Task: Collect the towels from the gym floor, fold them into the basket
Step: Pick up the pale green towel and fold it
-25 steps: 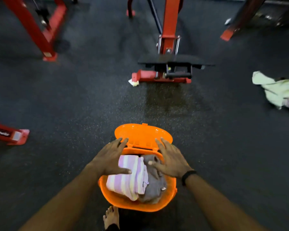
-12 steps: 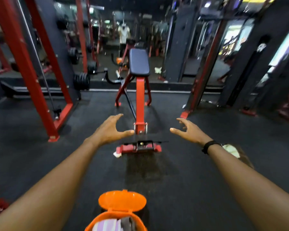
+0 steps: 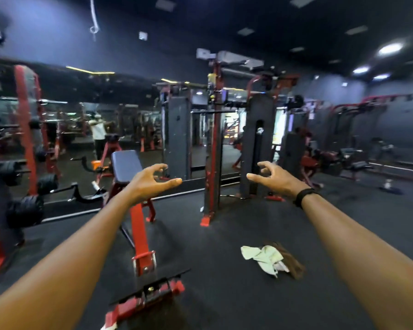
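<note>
A crumpled pale green towel (image 3: 264, 257) lies on the dark gym floor, right of centre, with a brown cloth (image 3: 293, 265) partly under it. My left hand (image 3: 150, 183) and my right hand (image 3: 275, 178) are both stretched out in front of me at chest height, fingers apart, holding nothing. Both hands are well above and beyond the towel. The orange basket is out of view. A small white scrap (image 3: 110, 326) shows at the bottom edge by the bench foot.
A red incline bench (image 3: 138, 225) with a dark pad stands just left of centre, its foot plate (image 3: 150, 289) close to me. A red and black cable machine (image 3: 212, 144) stands ahead. Weight plates (image 3: 24, 210) hang on a rack at left. A mirror wall runs behind.
My view has swung up and to the right from the basket, which has dropped out of sight. Both hands left the towels in the basket and rose, open. The green towel now lies ahead.
</note>
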Motion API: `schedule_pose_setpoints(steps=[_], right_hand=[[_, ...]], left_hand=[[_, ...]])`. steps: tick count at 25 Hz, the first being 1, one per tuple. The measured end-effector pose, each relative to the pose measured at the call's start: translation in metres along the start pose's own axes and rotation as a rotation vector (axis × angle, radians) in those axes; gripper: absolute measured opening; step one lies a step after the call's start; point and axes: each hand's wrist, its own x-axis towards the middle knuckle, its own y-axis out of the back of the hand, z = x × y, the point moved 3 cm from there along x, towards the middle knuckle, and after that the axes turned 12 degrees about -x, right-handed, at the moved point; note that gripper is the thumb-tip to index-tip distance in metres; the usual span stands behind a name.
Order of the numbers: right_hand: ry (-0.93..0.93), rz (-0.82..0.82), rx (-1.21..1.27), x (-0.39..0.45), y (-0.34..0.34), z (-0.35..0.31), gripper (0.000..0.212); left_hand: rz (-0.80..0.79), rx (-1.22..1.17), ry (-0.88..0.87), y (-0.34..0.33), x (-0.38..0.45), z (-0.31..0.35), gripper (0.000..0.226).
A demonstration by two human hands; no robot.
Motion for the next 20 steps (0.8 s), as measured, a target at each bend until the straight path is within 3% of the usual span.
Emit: schedule_pose_setpoints(steps=[4, 6, 9, 11, 16, 20], right_hand=[[-0.121, 0.078, -0.031, -0.041, 0.039, 0.028, 0.11], [-0.184, 0.107, -0.039, -0.064, 0.053, 0.044, 0.108], [-0.269, 0.14, -0.051, -0.097, 0.072, 0.067, 0.088], [-0.335, 0.164, -0.068, -0.12, 0.084, 0.078, 0.086], [-0.509, 0.233, -0.098, -0.182, 0.11, 0.113, 0.086], [-0.601, 0.233, -0.129, -0.209, 0.122, 0.14, 0.09]], left_hand=[[-0.109, -0.078, -0.038, -0.04, 0.013, 0.013, 0.123], [-0.177, -0.099, -0.063, -0.065, 0.02, 0.021, 0.13], [-0.293, -0.132, -0.103, -0.11, 0.024, 0.035, 0.105], [-0.349, -0.154, -0.124, -0.139, 0.027, 0.042, 0.091], [-0.501, -0.174, -0.185, -0.208, 0.018, 0.063, 0.107], [-0.571, -0.191, -0.215, -0.261, 0.016, 0.074, 0.089]])
